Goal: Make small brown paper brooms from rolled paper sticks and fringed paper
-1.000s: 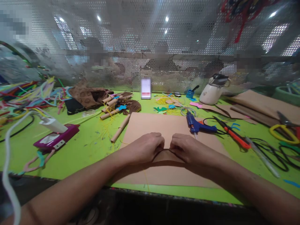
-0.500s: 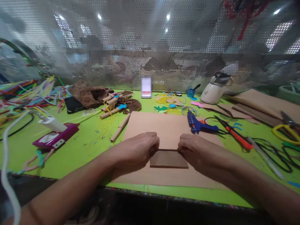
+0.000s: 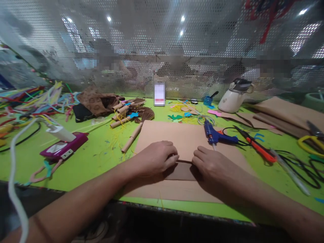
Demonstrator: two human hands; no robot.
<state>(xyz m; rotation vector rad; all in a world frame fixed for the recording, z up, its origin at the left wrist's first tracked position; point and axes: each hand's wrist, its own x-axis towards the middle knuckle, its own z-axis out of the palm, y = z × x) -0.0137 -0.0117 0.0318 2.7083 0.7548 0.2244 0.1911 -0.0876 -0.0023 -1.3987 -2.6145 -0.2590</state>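
Note:
A small piece of dark brown paper (image 3: 182,174) lies over a large light brown paper sheet (image 3: 174,133), its far edge raised into a narrow fold. My left hand (image 3: 162,157) is closed on the left end of that fold, thumb and fingers together. At the right end, my right hand (image 3: 209,162) has its fingers curled and closed on the same edge. The paper under both hands is partly hidden. Just beyond my right hand, a blue glue gun (image 3: 215,133) rests on the sheet's right side.
Rolled paper tubes (image 3: 131,136) and a purple power strip (image 3: 63,146) lie left. An orange-handled tool (image 3: 262,150), cables and yellow-handled scissors (image 3: 311,140) are at right. Behind stand a phone (image 3: 159,94) and a white jug (image 3: 231,98) before a perforated metal panel (image 3: 141,37).
My left hand has shifted right and its thumb now shows along the fold. My right fingers have spread further over the paper's right end. The whole view has moved slightly.

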